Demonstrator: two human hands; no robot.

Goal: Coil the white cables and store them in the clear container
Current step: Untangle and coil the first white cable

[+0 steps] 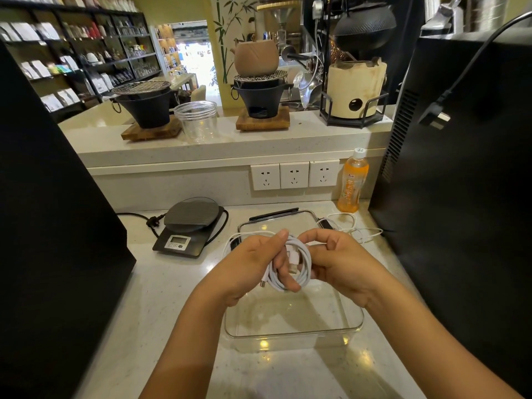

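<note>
Both hands up over the clear container [290,331], working one coiled white cable [299,264]. Left hand [253,266] has fingers curled through the coil, thumb on top, gripping the loops. Right hand [342,260] pinches the coil's right side between thumb and curled fingers. A USB plug [292,262] of the cable shows inside the loop; another end hangs out at the lower left of the coil.

The container is a clear rectangular tub on the pale speckled worktop [161,298], near the middle, nothing visible inside under the hands. A second loose white cable [357,228] lies uncoiled on the worktop just past the container's far right corner, near the orange drink bottle [352,181] standing at the back right. More white cable shows at the container's far left edge behind the left hand.

Black digital scale [191,228] sits toward the back left of the worktop with its black cord [138,217]. Three wall sockets [293,175] on the back panel. Clear plastic jar [197,120] on the raised ledge above.
</note>
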